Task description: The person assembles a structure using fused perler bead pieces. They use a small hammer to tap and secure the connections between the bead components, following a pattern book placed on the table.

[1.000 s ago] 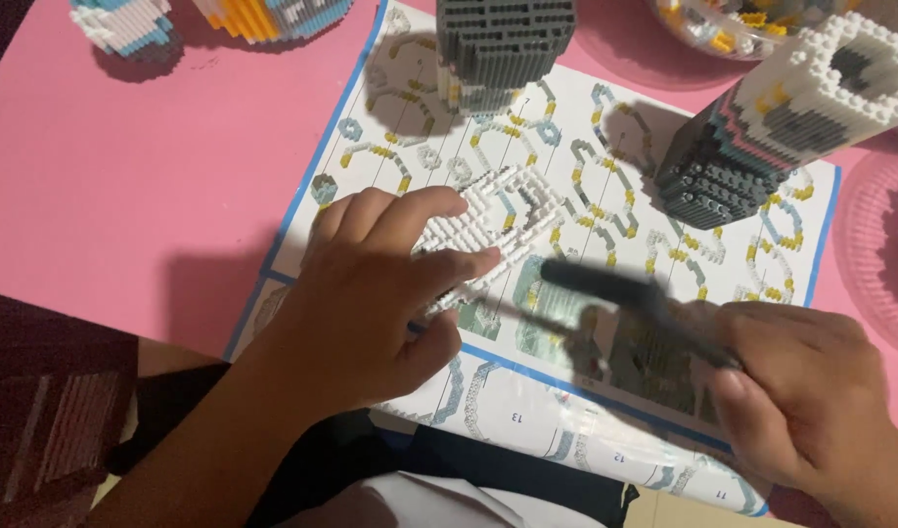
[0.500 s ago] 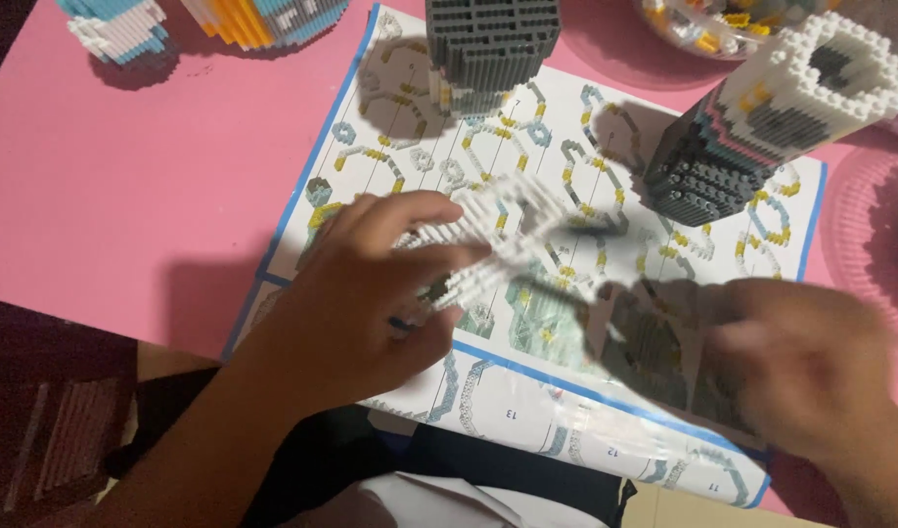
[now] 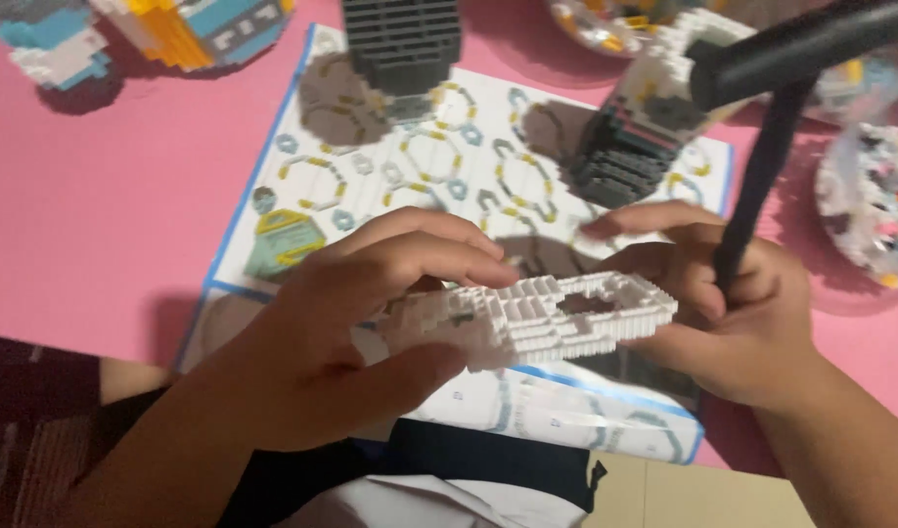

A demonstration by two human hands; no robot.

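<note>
My left hand (image 3: 341, 323) grips the left end of a flat white micro-brick plate (image 3: 527, 315) with a hole near its right end, held level above the instruction sheet (image 3: 420, 166). On the other side, my right hand (image 3: 723, 303) touches the plate's right edge with its fingers and is closed around the handle of a black hammer-like tool (image 3: 762, 127), whose head points up at the top right.
On the pink table (image 3: 107, 215) stand a dark grey brick block (image 3: 405, 44), a grey-and-white brick build (image 3: 645, 137), and colourful brick models (image 3: 126, 29) at top left. Clear containers of loose bricks (image 3: 875, 196) sit at the right.
The white plate has been lifted off the sheet and now hangs between both hands. My right hand swung the black tool from lying low to pointing upward.
</note>
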